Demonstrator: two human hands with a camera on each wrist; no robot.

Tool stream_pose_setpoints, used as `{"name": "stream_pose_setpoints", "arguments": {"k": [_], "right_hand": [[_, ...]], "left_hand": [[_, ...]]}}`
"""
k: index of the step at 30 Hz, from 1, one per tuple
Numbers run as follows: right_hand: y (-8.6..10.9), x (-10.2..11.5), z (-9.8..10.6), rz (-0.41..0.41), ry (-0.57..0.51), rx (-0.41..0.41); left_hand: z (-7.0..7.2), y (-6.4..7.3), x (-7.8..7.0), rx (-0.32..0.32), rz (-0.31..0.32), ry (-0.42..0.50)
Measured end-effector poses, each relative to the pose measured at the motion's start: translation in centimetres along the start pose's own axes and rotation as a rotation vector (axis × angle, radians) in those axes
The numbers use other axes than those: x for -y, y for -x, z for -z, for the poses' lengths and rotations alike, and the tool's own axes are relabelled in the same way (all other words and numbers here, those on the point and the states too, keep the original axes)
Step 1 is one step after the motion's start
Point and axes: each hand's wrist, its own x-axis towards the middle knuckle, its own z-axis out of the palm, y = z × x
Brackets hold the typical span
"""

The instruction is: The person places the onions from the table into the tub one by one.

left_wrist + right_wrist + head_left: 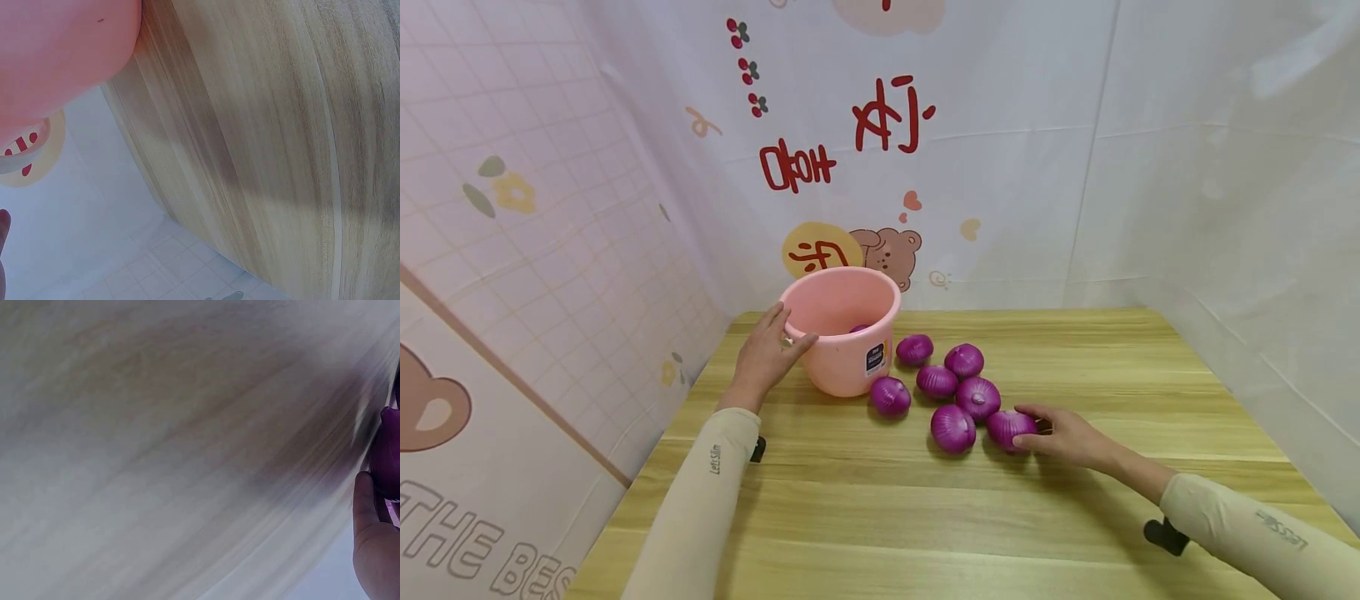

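The pink plastic bucket stands on the table with its mouth tilted toward me. Just inside it, the top of a purple onion shows; the bottom is hidden. My left hand rests against the bucket's left rim, thumb and fingers spread apart and fairly straight. At the right end of the loose onions, my right hand holds a purple onion between thumb and fingers, low over the table. In the right wrist view, that onion is partly cut off at the edge.
Several more purple onions lie grouped to the right of the bucket, with one onion close by its base. The wooden table meets a printed white curtain at the back and sides.
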Motion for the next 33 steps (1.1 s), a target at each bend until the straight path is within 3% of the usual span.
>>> {"name": "stream_pose_setpoints", "arguments": {"k": [16,33], "right_hand": [[-0.2,0.9,1.3,-0.016,-0.066,-0.019],[-1.7,2.2,1.6,0.006,-0.140,-0.032]], "left_hand": [[0.0,0.0,-0.1,-0.004,-0.007,-0.002],[0.0,-0.1,0.0,0.002,-0.003,0.003]]}}
